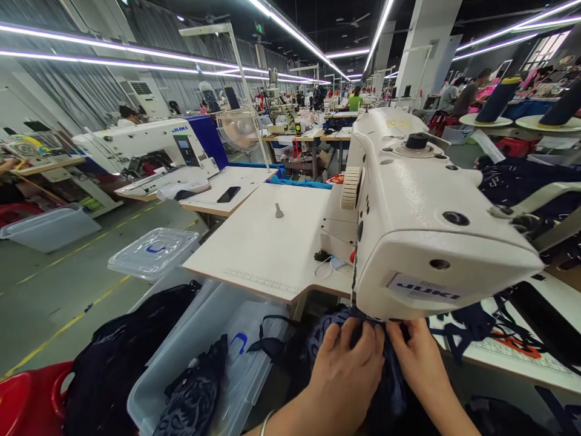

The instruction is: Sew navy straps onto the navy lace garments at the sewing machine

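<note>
Under the head of a white JUKI sewing machine (pixel 436 242) lies a navy lace garment (pixel 318 333), its lower part hanging toward me. My left hand (pixel 347 366) is closed over it, fingers curled down into the cloth just left of the needle area. Close beside it, my right hand (pixel 417 351) pinches the garment's edge below the machine head. The right fingertips are partly hidden by the machine, and so is the needle. A dark strap (pixel 272 339) of the cloth trails to the left over a bin.
A clear plastic bin (pixel 195 357) holding navy lace pieces stands at lower left, near a red stool (pixel 31 393). On the white tabletop (pixel 258 242) is a small grey peg (pixel 278 211). Navy straps (pixel 472 321) and orange scissors-like handles (pixel 517 345) lie right. Thread cones (pixel 497 100) stand behind.
</note>
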A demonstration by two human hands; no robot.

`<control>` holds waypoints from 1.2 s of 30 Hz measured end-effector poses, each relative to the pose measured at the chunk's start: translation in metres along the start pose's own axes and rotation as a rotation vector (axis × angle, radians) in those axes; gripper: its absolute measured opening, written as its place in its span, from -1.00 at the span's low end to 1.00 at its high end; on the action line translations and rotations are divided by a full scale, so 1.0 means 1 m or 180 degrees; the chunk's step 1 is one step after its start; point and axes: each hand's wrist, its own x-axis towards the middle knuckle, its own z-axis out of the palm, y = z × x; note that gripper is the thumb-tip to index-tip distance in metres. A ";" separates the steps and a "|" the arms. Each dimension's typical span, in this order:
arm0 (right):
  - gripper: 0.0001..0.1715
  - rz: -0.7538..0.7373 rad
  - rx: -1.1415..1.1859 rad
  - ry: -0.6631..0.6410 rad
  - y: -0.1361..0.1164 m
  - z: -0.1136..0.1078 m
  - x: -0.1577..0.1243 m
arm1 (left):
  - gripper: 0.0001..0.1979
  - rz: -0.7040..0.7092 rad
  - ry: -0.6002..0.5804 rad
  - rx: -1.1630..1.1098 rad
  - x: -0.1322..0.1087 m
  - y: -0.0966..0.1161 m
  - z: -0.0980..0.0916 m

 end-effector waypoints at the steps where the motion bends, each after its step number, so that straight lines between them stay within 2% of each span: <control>1: -0.67 -0.0001 0.0006 0.0007 -0.001 0.000 0.000 | -0.68 0.0014 -0.0002 0.0012 0.000 0.000 0.000; 9: -0.63 -0.0002 -0.0060 0.0035 -0.003 0.000 0.001 | -0.69 -0.0047 0.0126 0.0022 0.001 0.002 0.003; 14: -0.63 0.0018 -0.0134 0.0125 0.001 0.000 0.001 | -0.67 0.0008 0.0012 -0.0049 0.000 0.002 0.004; 19: -0.54 -0.0067 -0.0190 -0.0263 0.010 -0.010 0.004 | -0.69 -0.0009 0.0033 0.0025 0.000 0.000 0.003; 23: -0.53 -0.0299 -0.0345 -0.0329 0.022 -0.029 0.003 | -0.67 0.0051 -0.0043 0.0030 0.001 -0.003 0.001; 27: -0.57 -0.0488 -0.0661 -0.0207 0.041 -0.062 0.001 | -0.67 0.0098 -0.0098 0.0058 0.000 -0.004 0.003; 33: -0.57 -0.0245 -0.0743 -0.0181 0.085 -0.112 -0.005 | -0.66 0.0193 -0.0133 0.0069 0.002 -0.003 0.002; 34: -0.58 -0.0148 -0.0724 -0.0109 0.091 -0.118 -0.007 | -0.64 0.0205 -0.0113 0.0051 0.002 -0.003 0.000; 36: -0.62 0.0015 -0.0559 0.0284 0.098 -0.127 -0.012 | -0.55 0.0206 -0.0075 -0.0035 0.002 -0.001 -0.002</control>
